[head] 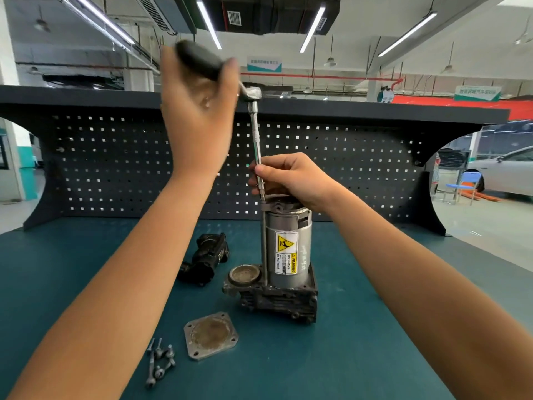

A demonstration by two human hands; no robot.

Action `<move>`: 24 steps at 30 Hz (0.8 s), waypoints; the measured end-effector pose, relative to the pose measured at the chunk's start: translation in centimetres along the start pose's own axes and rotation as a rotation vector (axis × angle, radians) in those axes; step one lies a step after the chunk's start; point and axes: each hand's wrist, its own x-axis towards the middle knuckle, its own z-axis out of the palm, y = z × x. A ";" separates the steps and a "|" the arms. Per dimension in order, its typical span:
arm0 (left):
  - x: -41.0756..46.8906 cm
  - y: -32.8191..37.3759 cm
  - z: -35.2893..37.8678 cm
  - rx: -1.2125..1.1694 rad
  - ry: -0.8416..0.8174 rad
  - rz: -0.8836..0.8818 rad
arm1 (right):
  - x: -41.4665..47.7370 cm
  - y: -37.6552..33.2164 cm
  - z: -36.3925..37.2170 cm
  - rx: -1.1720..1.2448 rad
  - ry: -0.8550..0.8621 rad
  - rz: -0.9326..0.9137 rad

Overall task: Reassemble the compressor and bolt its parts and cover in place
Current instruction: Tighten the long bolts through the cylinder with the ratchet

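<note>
Gripping the ratchet (202,57) by its fat black handle with the left hand (199,111), fingers (230,64) wrapped right round it, way up high over the bench and kinda blurry. Pinching the extension bar (256,140) low down with the right hand (291,177), thumb and fingers (261,170) closed lightly on the shaft, just above the top of the compressor (288,249).

Ratchet head up top, bar dropping pretty much straight down from it, bottom end landing at the left rim of the compressor's top cap, in line with a thin rod (264,241) running down the left side of the can. Can't tell whether the tip is properly seated, too small to make out.

Compressor itself standing upright near the middle of the green bench (360,327): silver can on a grimy dark base block, yellow warning sticker (285,252) facing this way, open round port sticking out at the left of the base.

Square cover plate (210,336) lying flat on the bench in front and to the left of the base, not touching it. Loose little pile of bolts (160,359) just left of the plate, close by the left forearm. Chunky black part (206,258) lying on its side further back, left of the compressor and near the open port.

Dark pegboard (346,168) standing along the back of the bench. Way off to the right, a blue chair (467,183) and a pale car (507,168).
</note>
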 end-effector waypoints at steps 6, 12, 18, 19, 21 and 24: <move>-0.6 0.3 0.3 -0.151 0.101 -0.218 | -0.2 -0.2 -0.2 -0.029 -0.004 0.007; 2.1 -3.3 -0.5 -0.520 0.202 -0.651 | -0.2 -0.6 -0.3 0.008 -0.053 0.063; 3.6 -5.9 0.5 -0.769 0.289 -0.936 | -0.1 -0.5 -0.2 -0.043 -0.065 0.081; 3.7 -5.9 0.7 -0.791 0.292 -0.962 | 0.0 -0.4 -0.2 -0.039 -0.060 0.080; 3.5 -5.6 1.0 -0.806 0.280 -0.971 | -0.1 -0.3 -0.3 -0.019 -0.047 0.060; 2.2 -4.4 0.7 -0.669 0.238 -0.794 | -0.2 0.0 -0.4 0.020 -0.004 0.041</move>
